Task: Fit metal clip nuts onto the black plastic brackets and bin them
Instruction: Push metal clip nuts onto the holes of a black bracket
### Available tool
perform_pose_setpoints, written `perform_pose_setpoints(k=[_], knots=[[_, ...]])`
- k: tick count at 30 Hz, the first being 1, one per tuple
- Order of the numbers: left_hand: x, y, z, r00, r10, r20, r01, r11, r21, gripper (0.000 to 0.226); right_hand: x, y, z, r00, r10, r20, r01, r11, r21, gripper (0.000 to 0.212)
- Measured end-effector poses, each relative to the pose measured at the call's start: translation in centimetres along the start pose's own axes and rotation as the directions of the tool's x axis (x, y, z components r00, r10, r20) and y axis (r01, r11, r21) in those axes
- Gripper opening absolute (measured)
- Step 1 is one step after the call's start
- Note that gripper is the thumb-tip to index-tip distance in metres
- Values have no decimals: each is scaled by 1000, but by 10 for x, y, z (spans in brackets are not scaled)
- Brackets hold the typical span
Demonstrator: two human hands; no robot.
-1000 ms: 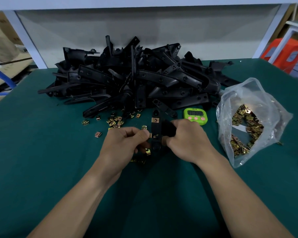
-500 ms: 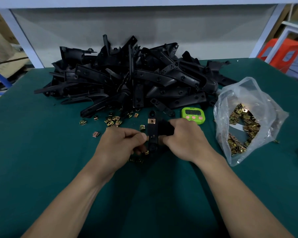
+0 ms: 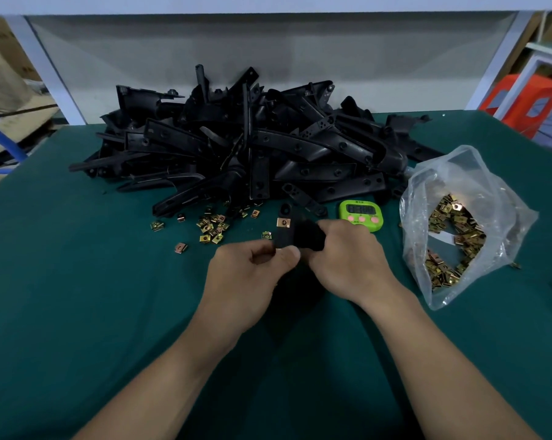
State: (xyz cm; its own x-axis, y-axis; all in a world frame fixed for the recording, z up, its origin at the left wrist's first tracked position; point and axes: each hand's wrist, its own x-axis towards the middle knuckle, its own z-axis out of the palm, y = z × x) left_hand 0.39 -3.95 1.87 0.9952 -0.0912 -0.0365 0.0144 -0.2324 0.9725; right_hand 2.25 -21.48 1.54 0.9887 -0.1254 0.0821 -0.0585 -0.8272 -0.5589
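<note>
Left hand (image 3: 252, 274) moved onto bracket (image 3: 284, 238) | right hand (image 3: 347, 258) alongside | grips clamped on it (both)

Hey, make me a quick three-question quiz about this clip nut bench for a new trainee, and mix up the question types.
1. True or false: the green timer lies between the held bracket and the clear bag of clip nuts.
2. Which hand grips the held bracket? A: left hand only. B: right hand only. C: both.
3. Fill in: the held bracket shows ___ fitted clip nut.
Key: 1 true; 2 C; 3 one.
</note>
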Motion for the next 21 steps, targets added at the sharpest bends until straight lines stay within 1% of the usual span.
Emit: perform_pose_setpoints(k=[2,4,8,11,13,15,18,19,21], knots=[[-3,-1,4,999,31,-13,-30,994,110,21,0,1,1,1000,-1,-12,1,1000,12,22],[-5,-2,7,996,79,-39,-71,981,178,20,0,0,2,1000,-6,-20,7,1000,23,21],[-4,-3,9,981,165,-103,-135,959,251,34,-1,-3,5,999,-18,-37,19,999,38,22],[-1,-6,8,971,213,-111,-172,940,294,37,-1,-4,6,998,-22,-53,25,998,60,23],[0,-7,7,967,236,-98,-194,928,317,30,-1,-5,6,997,-33,-64,35,999,30,23],[1,-5,8,964,255,-78,-219,925,311,5,-2,-5,6,997,-44,-64,44,999,-6,23],[0,-4,7,951,292,-105,-255,928,270,46,-4,-8,9,993,-86,-82,78,993,-94,20],[0,-4,7,949,290,-121,-255,936,244,53,-6,-10,10,992,-95,-86,84,989,-126,20],[1,-3,7,949,282,-140,-254,948,191,55,-9,-16,11,992,-96,-76,84,985,-154,22]])
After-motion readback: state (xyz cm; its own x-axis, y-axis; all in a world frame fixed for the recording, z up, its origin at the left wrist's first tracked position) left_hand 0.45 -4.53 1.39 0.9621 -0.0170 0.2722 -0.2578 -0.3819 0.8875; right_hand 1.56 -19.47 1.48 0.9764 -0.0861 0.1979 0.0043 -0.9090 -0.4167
